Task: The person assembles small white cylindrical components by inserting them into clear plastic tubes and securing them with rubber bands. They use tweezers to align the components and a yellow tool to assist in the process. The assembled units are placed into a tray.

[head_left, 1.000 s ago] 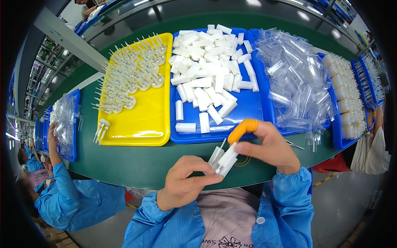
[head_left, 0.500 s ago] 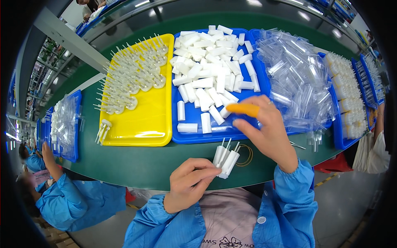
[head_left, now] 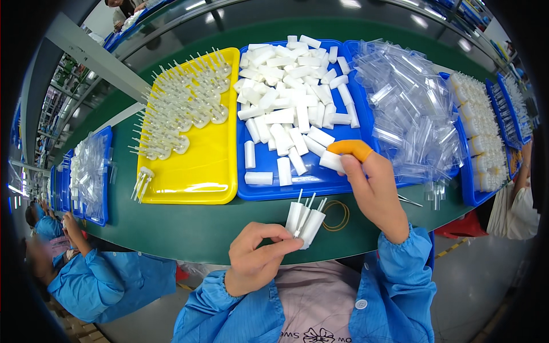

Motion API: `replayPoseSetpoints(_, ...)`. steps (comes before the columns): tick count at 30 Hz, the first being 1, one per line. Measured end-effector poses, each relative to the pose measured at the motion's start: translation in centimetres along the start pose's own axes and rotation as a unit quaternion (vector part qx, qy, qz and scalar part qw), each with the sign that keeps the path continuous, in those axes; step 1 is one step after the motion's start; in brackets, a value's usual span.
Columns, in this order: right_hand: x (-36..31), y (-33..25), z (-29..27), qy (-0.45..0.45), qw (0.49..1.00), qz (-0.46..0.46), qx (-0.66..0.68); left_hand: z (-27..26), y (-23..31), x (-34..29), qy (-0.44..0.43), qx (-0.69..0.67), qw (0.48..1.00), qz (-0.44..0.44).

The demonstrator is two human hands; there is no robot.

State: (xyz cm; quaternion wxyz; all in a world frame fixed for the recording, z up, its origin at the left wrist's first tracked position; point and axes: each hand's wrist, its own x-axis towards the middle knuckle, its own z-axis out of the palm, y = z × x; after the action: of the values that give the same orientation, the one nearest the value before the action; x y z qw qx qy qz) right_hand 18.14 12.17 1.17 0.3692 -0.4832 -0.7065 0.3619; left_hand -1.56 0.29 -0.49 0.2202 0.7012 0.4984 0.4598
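My left hand (head_left: 260, 251) pinches a small assembly (head_left: 309, 228) over the near table edge. It has white foam-like sleeves around it and thin white rods sticking up. My right hand (head_left: 372, 186), with an orange cot on one finger, grips a white cylinder (head_left: 331, 161) between thumb and finger, over the front of the blue tray (head_left: 269, 190). That tray holds a heap of similar white cylinders (head_left: 286, 91). On the left, a yellow tray (head_left: 197, 186) carries rows of white pronged pieces (head_left: 194, 97), with one piece (head_left: 143, 183) at its near left corner.
Right of the cylinders, another blue tray (head_left: 369, 131) is heaped with clear plastic tubes (head_left: 409, 108). Rubber bands (head_left: 336, 217) and tweezers (head_left: 410, 201) lie on the green table (head_left: 229, 226). A co-worker in a blue sleeve (head_left: 103, 274) sits to the left.
My right hand has closed on a white cylinder and lifted it slightly from the pile's front. My left hand has shifted a little left with its assembly. The co-worker's hand has lowered.
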Motion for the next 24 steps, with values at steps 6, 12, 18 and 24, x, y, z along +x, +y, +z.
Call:
replayPoseSetpoints(6,-0.5,0.0,-1.9,-0.081,0.963,0.099,0.238,-0.4,0.5,0.2,-0.017,0.009,0.999,0.045)
replayPoseSetpoints(12,-0.8,0.6,-1.4,-0.081,0.982,0.036,0.170,-0.2,0.6,0.2,-0.036,0.007,0.997,0.067)
replayPoseSetpoints(18,-0.7,0.5,-0.9,-0.121,0.988,-0.043,0.083,-0.1,0.6,0.5,-0.043,0.015,0.996,0.078)
replayPoseSetpoints(24,-2.8,-1.3,1.8,-0.101,0.985,-0.138,-0.014,0.3,0.0,-0.2,0.002,0.022,0.997,0.071)
